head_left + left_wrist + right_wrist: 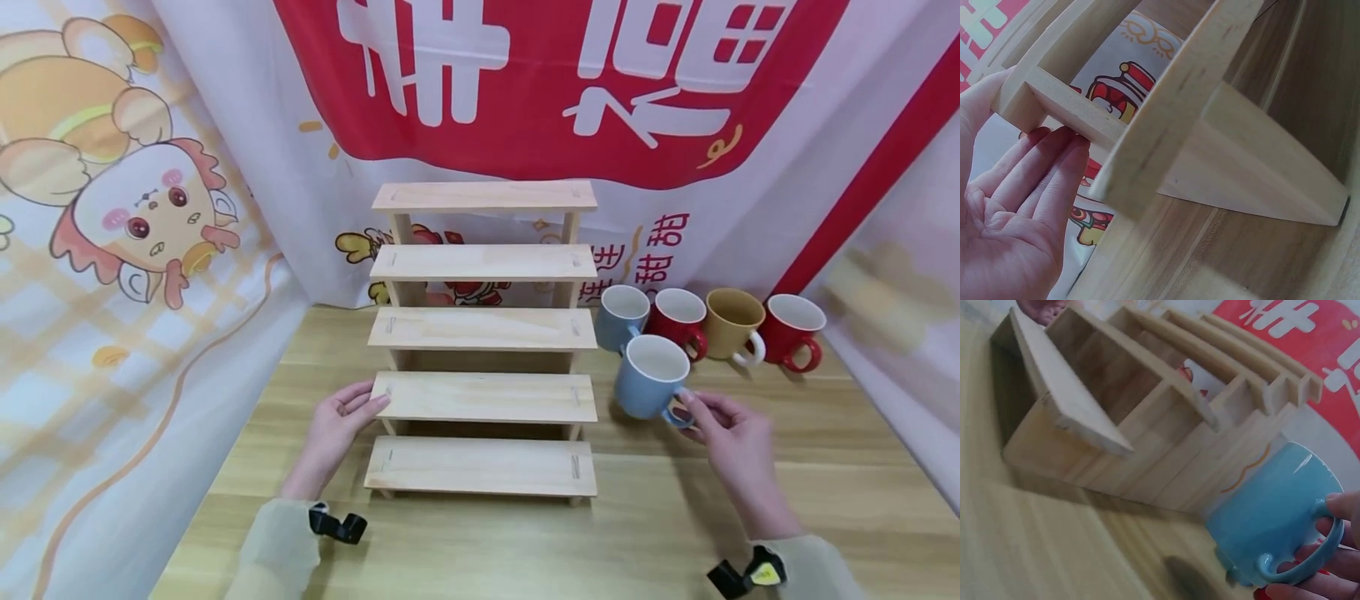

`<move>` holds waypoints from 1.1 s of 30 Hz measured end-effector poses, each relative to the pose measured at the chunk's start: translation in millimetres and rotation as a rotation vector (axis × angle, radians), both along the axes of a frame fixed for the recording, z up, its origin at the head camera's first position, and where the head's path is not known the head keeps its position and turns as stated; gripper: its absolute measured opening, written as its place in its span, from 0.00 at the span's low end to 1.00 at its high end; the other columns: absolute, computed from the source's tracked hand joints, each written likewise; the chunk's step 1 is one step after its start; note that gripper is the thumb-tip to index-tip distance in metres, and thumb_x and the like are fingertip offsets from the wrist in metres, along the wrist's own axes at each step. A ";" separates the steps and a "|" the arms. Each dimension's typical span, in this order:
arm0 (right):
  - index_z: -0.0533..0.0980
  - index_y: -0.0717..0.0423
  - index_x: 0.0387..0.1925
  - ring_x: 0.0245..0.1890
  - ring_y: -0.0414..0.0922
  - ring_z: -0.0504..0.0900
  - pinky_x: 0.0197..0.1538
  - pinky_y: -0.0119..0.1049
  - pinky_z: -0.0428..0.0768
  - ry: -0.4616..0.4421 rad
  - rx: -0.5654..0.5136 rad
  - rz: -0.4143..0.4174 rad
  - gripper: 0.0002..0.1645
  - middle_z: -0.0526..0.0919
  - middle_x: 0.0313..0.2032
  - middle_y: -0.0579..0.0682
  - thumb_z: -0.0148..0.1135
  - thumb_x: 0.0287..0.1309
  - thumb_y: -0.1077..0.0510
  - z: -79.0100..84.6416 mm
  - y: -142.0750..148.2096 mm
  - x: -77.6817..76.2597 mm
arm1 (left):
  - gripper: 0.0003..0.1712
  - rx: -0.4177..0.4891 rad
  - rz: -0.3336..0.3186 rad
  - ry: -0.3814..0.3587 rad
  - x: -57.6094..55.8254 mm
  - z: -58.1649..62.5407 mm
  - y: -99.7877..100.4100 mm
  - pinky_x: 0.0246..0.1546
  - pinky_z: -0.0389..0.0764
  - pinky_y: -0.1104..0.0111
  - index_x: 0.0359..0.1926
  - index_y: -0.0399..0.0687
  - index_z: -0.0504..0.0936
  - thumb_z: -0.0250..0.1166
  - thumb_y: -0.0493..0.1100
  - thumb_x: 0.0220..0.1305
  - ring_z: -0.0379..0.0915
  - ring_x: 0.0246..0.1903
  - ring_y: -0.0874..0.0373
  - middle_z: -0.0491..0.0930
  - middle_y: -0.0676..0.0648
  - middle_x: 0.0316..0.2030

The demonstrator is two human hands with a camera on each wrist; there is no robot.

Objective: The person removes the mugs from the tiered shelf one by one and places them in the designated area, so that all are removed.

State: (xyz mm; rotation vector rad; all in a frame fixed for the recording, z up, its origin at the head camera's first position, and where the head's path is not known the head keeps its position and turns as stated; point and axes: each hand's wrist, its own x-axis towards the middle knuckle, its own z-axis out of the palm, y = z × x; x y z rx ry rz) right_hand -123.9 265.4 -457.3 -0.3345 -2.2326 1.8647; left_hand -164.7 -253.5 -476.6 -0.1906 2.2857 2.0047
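Observation:
A light wooden stepped rack (483,396) with several narrow shelves stands in the middle of the table. My left hand (341,429) grips the left end of its second shelf from the bottom, thumb on top and fingers beneath, as the left wrist view (1022,194) shows. To the rack's right, my right hand (731,442) holds a light blue mug (649,379) by its handle, upright. In the right wrist view the mug (1279,506) appears raised over the table, its shadow below, with fingers curled through the handle.
Behind the held mug stand another blue mug (621,321), a red mug (677,317), a tan mug with white handle (731,321) and a second red mug (793,329). A printed cloth (247,125) hangs around the back and sides of the wooden table (480,550).

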 end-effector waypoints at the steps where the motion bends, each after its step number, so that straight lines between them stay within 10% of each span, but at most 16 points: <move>1: 0.79 0.72 0.53 0.36 0.38 0.88 0.39 0.36 0.86 -0.006 0.029 -0.007 0.27 0.90 0.39 0.53 0.67 0.68 0.51 -4.1 -0.8 -0.3 | 0.41 -0.003 0.000 0.001 -0.4 0.3 0.2 0.55 0.77 0.73 0.69 0.37 0.70 0.74 0.54 0.64 0.74 0.60 0.53 0.76 0.36 0.63; 16: 0.83 0.67 0.48 0.31 0.39 0.87 0.36 0.35 0.87 -0.094 0.059 -0.167 0.27 0.89 0.38 0.52 0.70 0.65 0.46 -30.7 -19.7 1.2 | 0.40 0.009 0.013 -0.015 6.0 -1.0 2.3 0.54 0.78 0.73 0.69 0.37 0.71 0.74 0.52 0.64 0.78 0.56 0.59 0.77 0.36 0.62; 26: 0.75 0.65 0.58 0.42 0.38 0.86 0.45 0.33 0.85 -0.140 -0.080 -0.097 0.31 0.79 0.55 0.56 0.69 0.65 0.46 -35.5 -32.6 7.1 | 0.40 0.020 0.007 0.002 7.9 0.4 1.3 0.54 0.78 0.72 0.70 0.35 0.70 0.73 0.51 0.65 0.78 0.55 0.61 0.77 0.36 0.62; 30: 0.70 0.58 0.69 0.54 0.41 0.79 0.53 0.29 0.79 -0.134 0.089 -0.039 0.37 0.78 0.61 0.55 0.62 0.69 0.39 -28.2 -14.6 7.5 | 0.39 0.000 -0.014 0.020 7.1 -0.1 -1.4 0.53 0.78 0.73 0.70 0.34 0.69 0.72 0.51 0.67 0.78 0.54 0.62 0.77 0.35 0.62; 33: 0.64 0.52 0.75 0.66 0.54 0.70 0.64 0.46 0.72 -0.082 0.317 -0.002 0.40 0.71 0.69 0.59 0.56 0.72 0.36 -19.7 13.1 4.4 | 0.36 -0.042 -0.028 0.059 4.0 0.4 -6.5 0.53 0.78 0.74 0.69 0.36 0.71 0.70 0.51 0.69 0.78 0.54 0.62 0.77 0.36 0.62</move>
